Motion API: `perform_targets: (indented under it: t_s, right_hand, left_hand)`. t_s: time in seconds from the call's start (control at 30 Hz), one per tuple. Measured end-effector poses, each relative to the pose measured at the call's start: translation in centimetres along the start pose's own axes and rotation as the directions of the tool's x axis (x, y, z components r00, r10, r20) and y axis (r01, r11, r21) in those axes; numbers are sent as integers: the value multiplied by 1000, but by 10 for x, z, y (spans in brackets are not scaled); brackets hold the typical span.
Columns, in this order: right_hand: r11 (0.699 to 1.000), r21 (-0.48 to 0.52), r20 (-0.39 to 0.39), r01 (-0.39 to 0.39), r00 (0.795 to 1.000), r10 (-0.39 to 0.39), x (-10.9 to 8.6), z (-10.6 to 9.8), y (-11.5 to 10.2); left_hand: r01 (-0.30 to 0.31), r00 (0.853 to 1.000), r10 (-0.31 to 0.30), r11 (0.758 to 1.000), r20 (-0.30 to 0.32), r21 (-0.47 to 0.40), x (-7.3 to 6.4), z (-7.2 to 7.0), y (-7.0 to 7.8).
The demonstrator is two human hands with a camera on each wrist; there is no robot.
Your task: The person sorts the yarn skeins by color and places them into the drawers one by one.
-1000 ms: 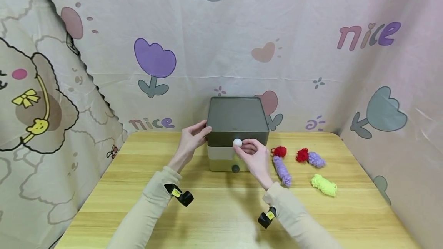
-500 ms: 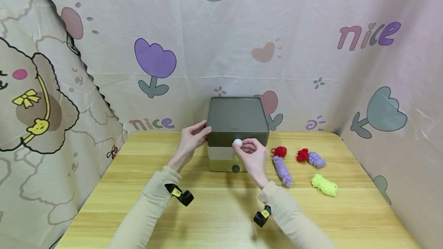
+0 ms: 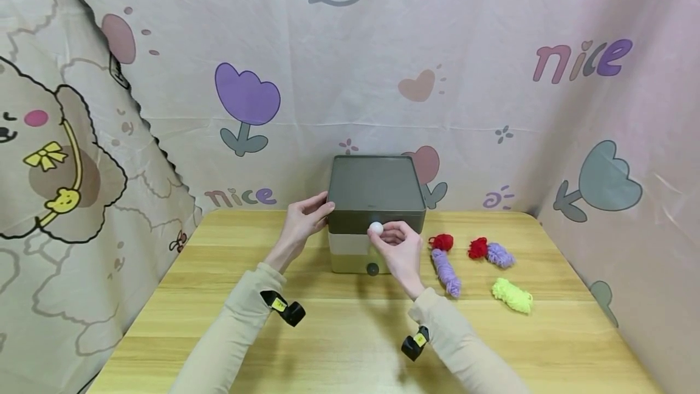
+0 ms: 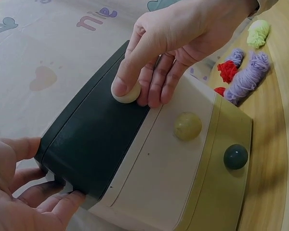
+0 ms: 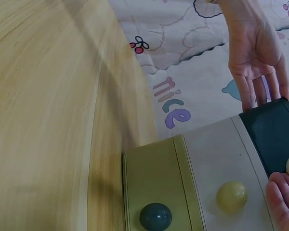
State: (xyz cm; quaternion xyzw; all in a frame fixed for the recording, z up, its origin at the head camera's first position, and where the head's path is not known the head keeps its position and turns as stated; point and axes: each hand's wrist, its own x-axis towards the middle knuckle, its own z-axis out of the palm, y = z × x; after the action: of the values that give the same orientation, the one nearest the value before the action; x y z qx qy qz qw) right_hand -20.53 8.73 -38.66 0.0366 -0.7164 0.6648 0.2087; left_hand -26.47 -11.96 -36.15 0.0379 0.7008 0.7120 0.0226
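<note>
R hand (image 3: 399,251) is closed in a pinch, thumb and fingertips round the white knob (image 4: 126,96) of the dark-green top drawer (image 4: 94,125). L hand (image 3: 302,217) has its fingers fairly straight, spread against the box's upper L side by the front corner; it presses rather than clasps. The three-tier drawer box (image 3: 377,181) sits upright at the back of the counter (image 3: 328,333); all three drawer fronts look flush.

Main risk if R hand pulls: L hand only bears on one side, so the whole box could slide fwd or swivel instead of the drawer running out. Pull is up high too, so a light box might tip. Knob's round & looks smooth, so the pinch could slip. An off-centre tug might jam the drawer, w/ L fingers close enough to the edge to get nipped.

Also, R forearm's near the purple yarn skein (image 3: 446,272); a wide elbow could knock it or the red yarn ball (image 3: 442,241) touching it. Drawer contents: can't tell, hidden.
</note>
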Motion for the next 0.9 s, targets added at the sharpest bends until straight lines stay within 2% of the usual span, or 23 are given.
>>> perform_targets:
  t_s: [0.1,0.27,0.4,0.53,0.9]
  right_hand:
    - [1000,0,-1,-4,1000,4,1,1,4]
    - [1000,8,-13,-14,1000,14,7,3,27]
    - [1000,8,-27,17,999,-17,8,3,39]
    - [998,9,-21,61,998,-61,5,0,41]
    - [996,6,10,93,996,-93,-7,-6,37]
  left_hand:
    - [3,1000,-3,1000,3,1,0,0,0]
    - [9,1000,-9,1000,11,2,0,-1,1]
    - [11,1000,-11,1000,15,11,0,-2,2]
    - [11,1000,-11,1000,17,16,1,-2,1]
    - [11,1000,-11,999,20,31,1,-4,0]
